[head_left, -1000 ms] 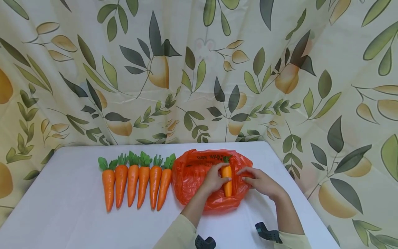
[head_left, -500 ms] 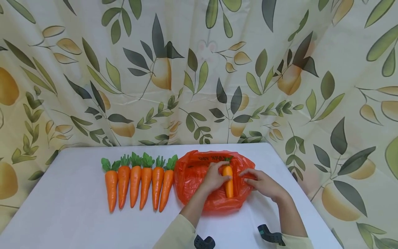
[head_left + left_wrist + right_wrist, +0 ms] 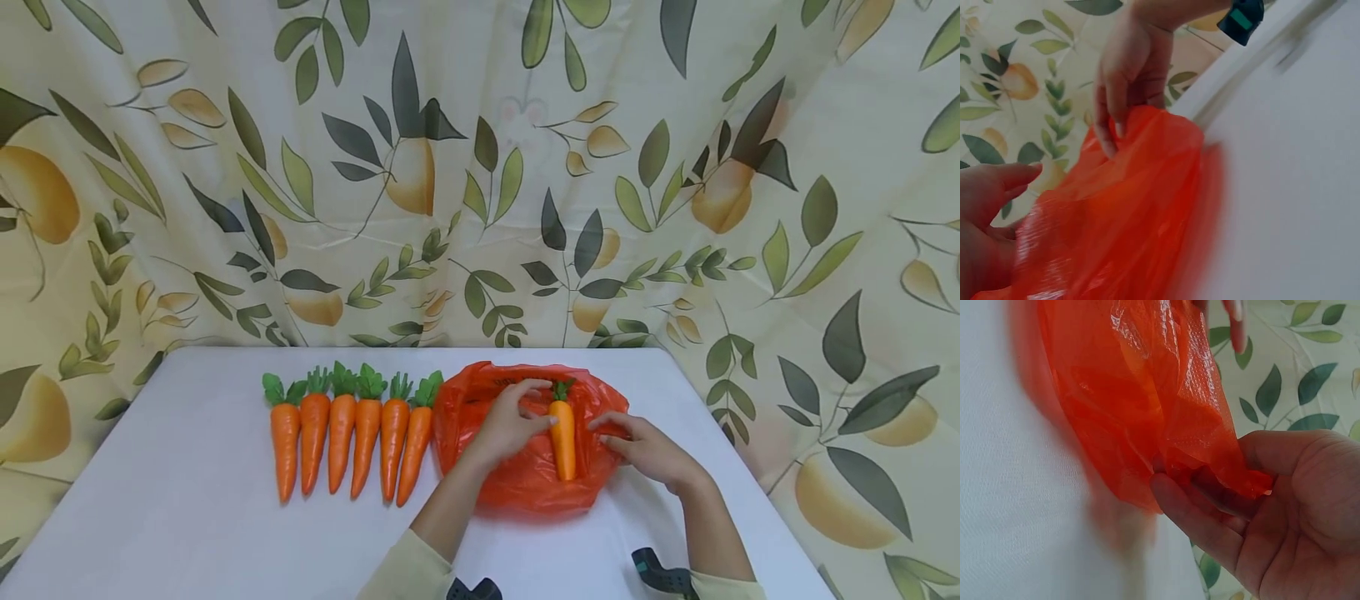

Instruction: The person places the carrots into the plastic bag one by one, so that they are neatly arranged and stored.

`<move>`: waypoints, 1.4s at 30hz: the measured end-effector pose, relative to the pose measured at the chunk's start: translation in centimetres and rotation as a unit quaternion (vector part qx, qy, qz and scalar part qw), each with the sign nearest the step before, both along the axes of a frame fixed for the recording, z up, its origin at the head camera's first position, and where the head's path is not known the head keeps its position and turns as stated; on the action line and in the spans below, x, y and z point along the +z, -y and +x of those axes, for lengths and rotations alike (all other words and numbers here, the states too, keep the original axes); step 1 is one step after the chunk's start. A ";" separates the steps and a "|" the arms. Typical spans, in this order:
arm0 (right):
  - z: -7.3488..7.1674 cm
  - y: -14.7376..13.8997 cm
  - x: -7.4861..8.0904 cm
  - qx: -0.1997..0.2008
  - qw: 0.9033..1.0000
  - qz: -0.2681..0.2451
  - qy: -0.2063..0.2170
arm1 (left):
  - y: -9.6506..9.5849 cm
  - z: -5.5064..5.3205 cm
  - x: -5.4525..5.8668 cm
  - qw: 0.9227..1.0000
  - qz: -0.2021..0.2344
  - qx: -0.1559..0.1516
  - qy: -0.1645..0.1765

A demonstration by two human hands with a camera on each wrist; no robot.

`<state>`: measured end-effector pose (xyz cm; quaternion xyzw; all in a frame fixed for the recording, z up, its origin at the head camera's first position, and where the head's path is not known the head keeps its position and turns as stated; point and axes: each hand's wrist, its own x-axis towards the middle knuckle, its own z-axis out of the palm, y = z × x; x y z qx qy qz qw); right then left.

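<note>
Left hand [image 3: 502,427] has loosened off the carrot [image 3: 564,442], fingers spread, gripping nothing, while right hand [image 3: 651,447] pinches the red bag [image 3: 517,492]; carrot, resting inside, could slip under folds if the slack plastic collapses.

From the head we look forward and down across the desk [image 3: 187,500], the patterned backdrop [image 3: 480,50] filling the upper frame; from each wrist, close up at the red bag [image 3: 1141,187], lower centre on the left, upper centre on the right.
</note>
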<state>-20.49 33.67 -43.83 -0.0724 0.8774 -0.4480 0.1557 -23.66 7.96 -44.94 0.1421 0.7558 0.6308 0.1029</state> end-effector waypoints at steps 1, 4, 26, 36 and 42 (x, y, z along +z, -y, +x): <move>0.0 0.0 0.0 0.001 1.000 0.001 0.000 | 0.3 0.2 0.4 1.000 -0.001 -0.001 -0.006; 0.0 -0.1 0.1 -0.001 1.000 0.004 -0.002 | 1.4 0.6 1.5 1.000 -0.002 -0.002 -0.018; 0.1 -0.2 0.1 -0.024 1.000 -0.014 0.004 | 12.7 3.1 5.5 0.999 -0.002 0.024 -0.027; 0.0 -0.7 0.1 -0.052 0.997 -0.050 -0.027 | 18.1 3.2 4.3 0.996 -0.003 0.085 -0.005; 0.0 -1.0 0.1 -0.053 0.996 -0.064 -0.033 | 21.7 3.4 3.8 0.994 -0.016 0.105 0.003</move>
